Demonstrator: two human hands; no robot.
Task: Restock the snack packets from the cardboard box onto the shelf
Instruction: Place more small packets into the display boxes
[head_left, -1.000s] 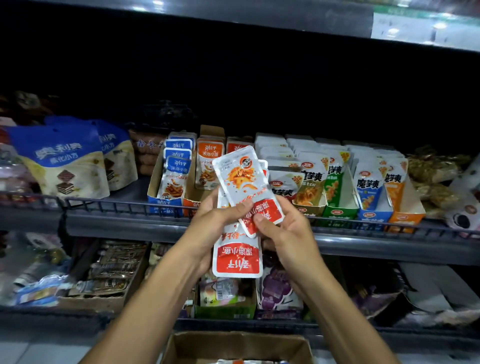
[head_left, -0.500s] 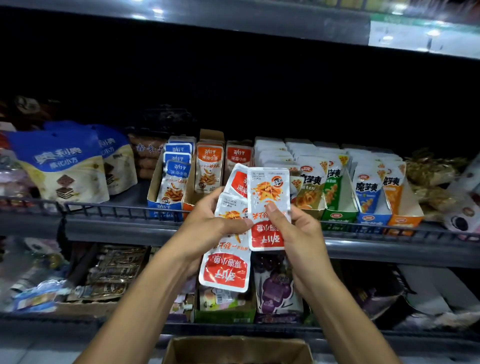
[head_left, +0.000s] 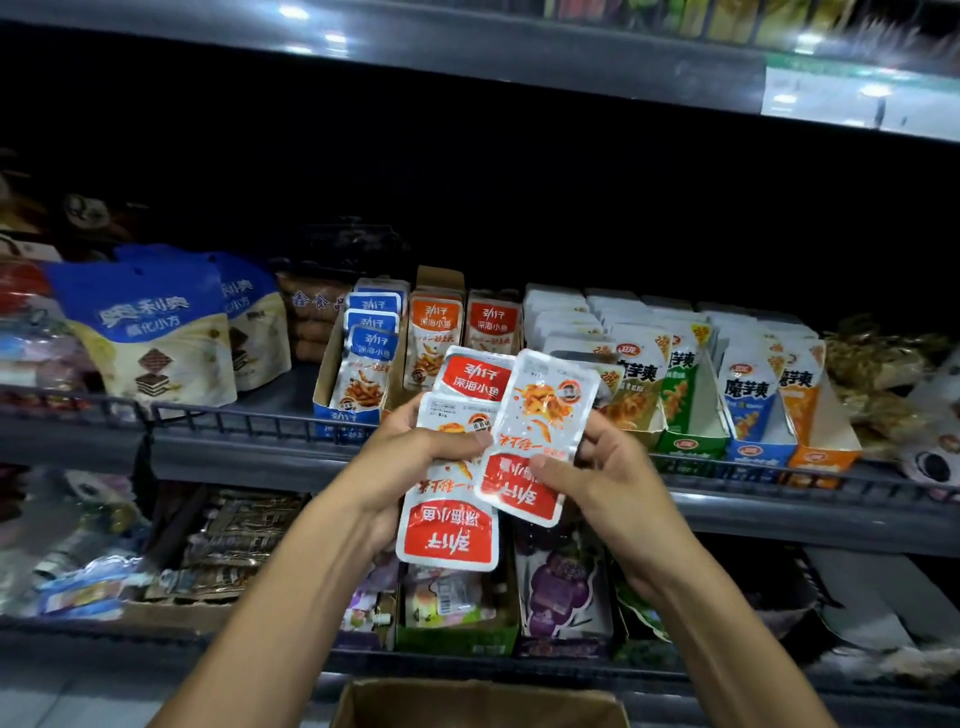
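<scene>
- Three red-and-white snack packets show in the hands, in front of the middle shelf (head_left: 249, 457): the front packet (head_left: 535, 441) tilted and upside down, the lower packet (head_left: 447, 530) also upside down with its red band at the bottom, and a third packet (head_left: 472, 376) upright behind them, red band on top.
- Right hand (head_left: 597, 483) pinches the front packet – thumb on its face near the red band, fingers curled behind its right edge.
- Left hand (head_left: 410, 457) grips the lower packet and the third packet together, thumb pressed across the lower one's face, fingers wrapped behind.
- Front packet overlaps the right edge of the other two.
- Just behind the hands, on the middle shelf, stand open display cartons of the same brand: blue packets (head_left: 371, 353) at left, orange packets (head_left: 434, 332) next, red packets (head_left: 492, 325) beside those.
- Further right – rows of white, green, blue and orange konjac packets (head_left: 743, 384) in their own cartons.
- Far left of that shelf, large blue-and-cream bags (head_left: 150, 332) stand upright.
- Lower shelf (head_left: 779, 525) holds a purple grape pouch (head_left: 561, 582) and mixed wrapped goods, too dim to name.
- Cardboard box (head_left: 478, 701) sits open at the bottom edge, between the forearms; its contents are out of view.
</scene>
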